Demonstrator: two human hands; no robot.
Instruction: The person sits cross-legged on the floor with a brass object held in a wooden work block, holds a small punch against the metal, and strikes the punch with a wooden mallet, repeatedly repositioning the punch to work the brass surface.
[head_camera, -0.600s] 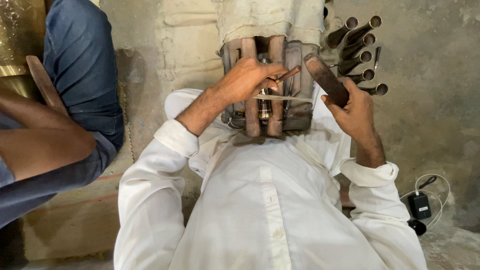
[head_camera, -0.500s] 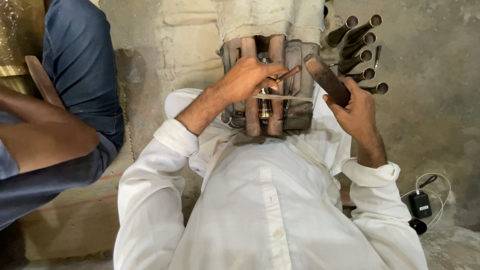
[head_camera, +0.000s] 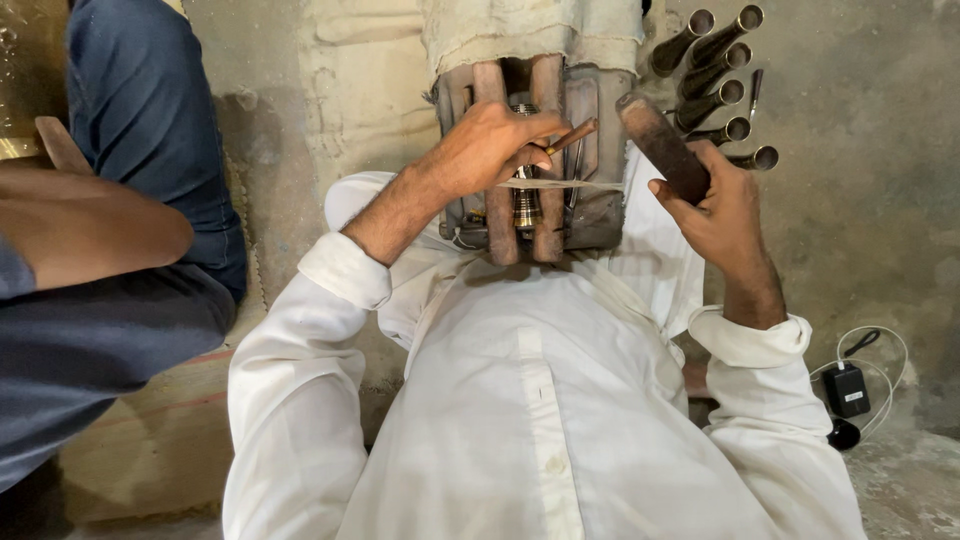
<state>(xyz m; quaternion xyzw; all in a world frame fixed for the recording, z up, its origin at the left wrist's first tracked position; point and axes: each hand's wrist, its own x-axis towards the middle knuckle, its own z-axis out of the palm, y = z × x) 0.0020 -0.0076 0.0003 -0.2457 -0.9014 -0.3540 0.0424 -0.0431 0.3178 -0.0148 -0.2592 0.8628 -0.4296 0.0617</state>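
Left arm, sleeve rolled to mid-forearm, extended toward the far side; left hand (head_camera: 490, 145) knuckles up, fingers curled closed in a pinch. Right forearm raised at the right; right hand (head_camera: 715, 205) wrapped in a closed grip, thumb uppermost, wrist cuffed.

1. The person is wearing a long-sleeved white shirt (head_camera: 540, 420) that is filling the lower middle of the view.
2. A buttoned placket is running down the front of it, with small pale buttons showing along the seam.
3. Both sleeves are sitting rolled into thick cuffs, leaving the forearms bare.
4. The fabric is creasing and folding loosely over the chest and upper arms.
5. The left hand (head_camera: 490, 150) and the right hand (head_camera: 722, 210) are showing no gloves, rings or watch.
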